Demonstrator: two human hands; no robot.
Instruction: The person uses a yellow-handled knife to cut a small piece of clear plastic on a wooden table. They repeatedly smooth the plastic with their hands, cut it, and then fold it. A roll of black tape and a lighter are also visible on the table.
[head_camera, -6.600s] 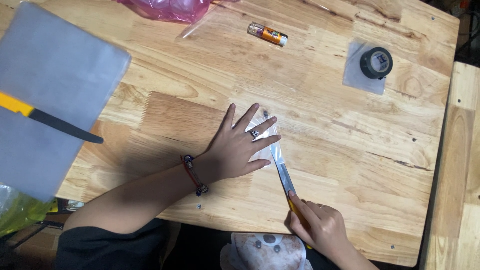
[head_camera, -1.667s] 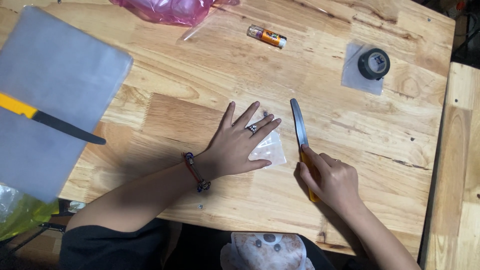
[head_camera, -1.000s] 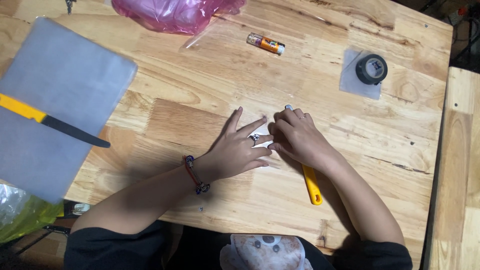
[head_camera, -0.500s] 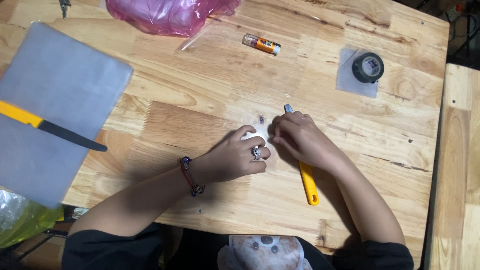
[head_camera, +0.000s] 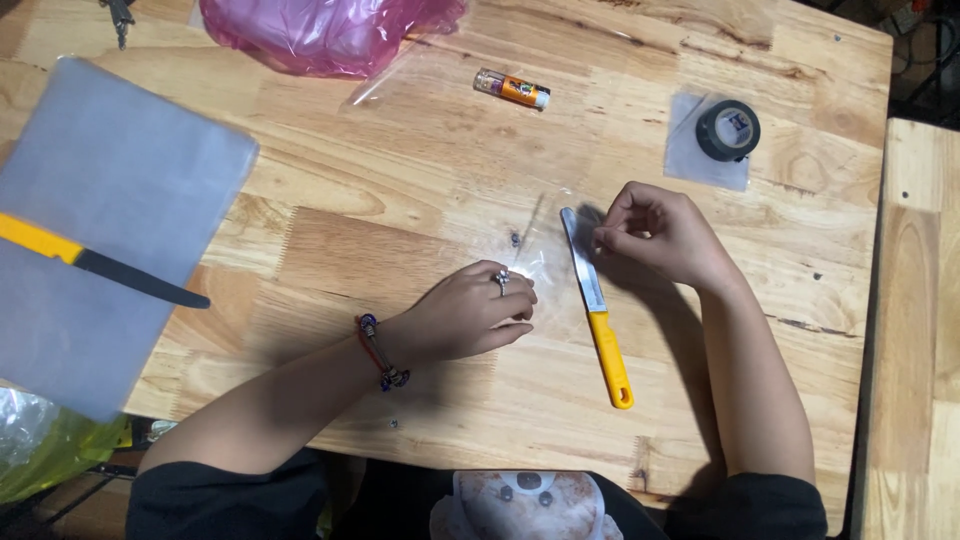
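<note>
Black short sleeves on both arms. Left hand (head_camera: 470, 315) wore silver ring; red-and-dark beaded bracelet (head_camera: 378, 352) at left wrist. Right hand (head_camera: 655, 232) bare.

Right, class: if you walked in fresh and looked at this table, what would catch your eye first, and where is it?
Mid-table, the left hand and right hand pinch a thin clear plastic sheet, with a yellow-handled knife lying between them. A big grey mat with a second yellow-handled blade fills the left side. A crumpled pink bag sits at the far edge.
</note>
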